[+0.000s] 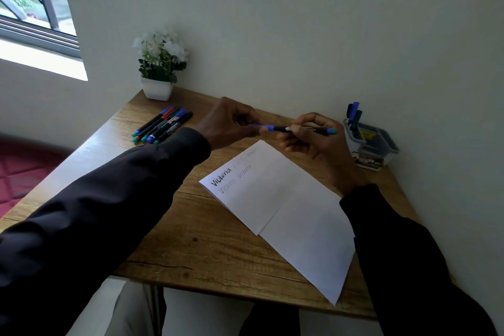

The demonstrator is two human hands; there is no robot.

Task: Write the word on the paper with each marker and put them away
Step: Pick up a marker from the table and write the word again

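Above the far end of the white paper (pixel 286 199), my two hands hold one marker (pixel 313 129) level. My right hand (pixel 313 139) grips its black barrel, whose teal end sticks out to the right. My left hand (pixel 229 123) pinches the blue cap (pixel 263 127) at the marker's left end. The word "Victoria" is written several times near the paper's far left corner. Several more markers (pixel 163 125) lie in a row on the table at the left. A grey organiser box (pixel 376 142) at the right holds a few upright markers (pixel 353 114).
A white pot of white flowers (pixel 159 63) stands at the table's far left corner against the wall. The wooden table (pixel 207 248) meets the wall on its far and right sides. A window is at the upper left, a red cushion at the left.
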